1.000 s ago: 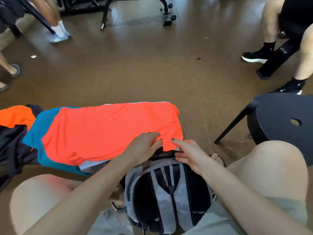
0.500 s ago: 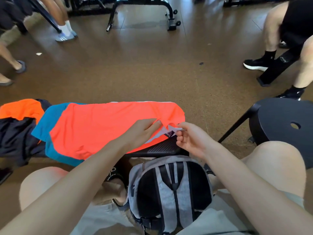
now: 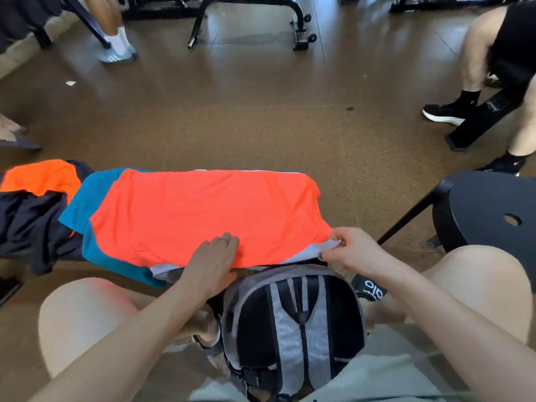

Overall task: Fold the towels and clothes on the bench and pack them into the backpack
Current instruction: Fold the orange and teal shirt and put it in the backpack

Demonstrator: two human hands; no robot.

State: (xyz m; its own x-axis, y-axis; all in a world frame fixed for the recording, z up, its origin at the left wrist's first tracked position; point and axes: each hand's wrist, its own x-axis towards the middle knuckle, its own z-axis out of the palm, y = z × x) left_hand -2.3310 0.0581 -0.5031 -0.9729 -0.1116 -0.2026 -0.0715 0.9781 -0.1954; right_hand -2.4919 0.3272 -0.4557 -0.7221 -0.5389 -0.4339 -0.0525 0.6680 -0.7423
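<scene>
A bright orange shirt (image 3: 203, 216) lies spread flat along the bench, over a teal garment (image 3: 92, 195) and a white one whose edge (image 3: 316, 250) peeks out at the near right. My left hand (image 3: 211, 256) rests flat, palm down, on the orange shirt's near edge. My right hand (image 3: 352, 250) pinches the white garment's corner at the shirt's near right corner. A grey and black backpack (image 3: 293, 320) stands between my knees, just below the bench. An orange and dark pile of clothes (image 3: 34, 204) lies at the bench's left end.
A black round stool (image 3: 493, 216) stands close on the right. Other people's legs and shoes are at the far left (image 3: 116, 50) and far right (image 3: 452, 111). A black exercise bench frame (image 3: 298, 33) stands at the back on the brown floor.
My left hand let go of the shirt's corner and now lies flat on the orange shirt. My right hand moved right, drawing the white corner out. The lifted corner is laid down again.
</scene>
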